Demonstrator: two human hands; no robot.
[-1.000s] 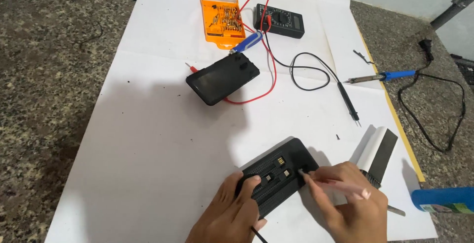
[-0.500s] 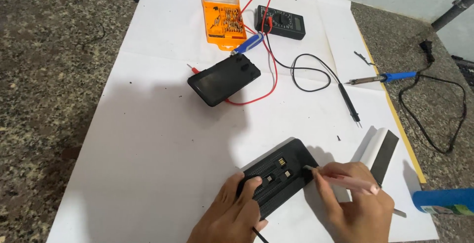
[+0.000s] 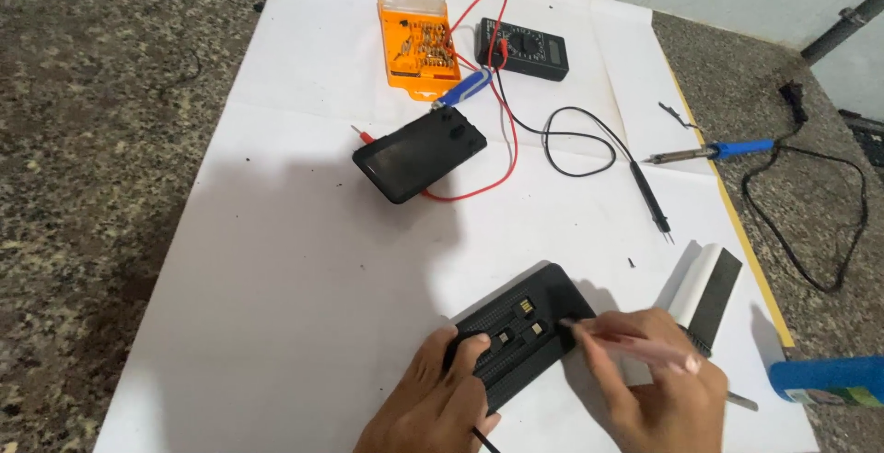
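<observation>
1. Your left hand (image 3: 442,407) presses down on the near-left end of the black device shell (image 3: 520,333), fingers spread flat over it and not closed around anything.
2. Your right hand (image 3: 658,389) pinches a thin pale-handled tool (image 3: 626,347), fingers clamped on its shaft like a pen. The tip meets the shell's right end.
3. The shell lies near the front edge of the white paper sheet (image 3: 304,278), right of centre. Its long axis runs diagonally, from near-left up to far-right, open side up with small connectors showing.
4. Key relation: the tool tip comes in from the right, roughly along that long axis. The right hand is nearer the worked end; the left anchors the opposite end.
5. Toward the middle of the sheet lies a second black cover (image 3: 419,152), well apart from both hands, with a red lead (image 3: 502,154) looped round it.
6. At the far edge: an orange bit case (image 3: 419,43) and a black multimeter (image 3: 520,48).
7. At the right edge: a blue-handled soldering iron (image 3: 709,151), a black probe (image 3: 649,197), and a white-and-black strip (image 3: 704,292) just beside your right hand.
</observation>
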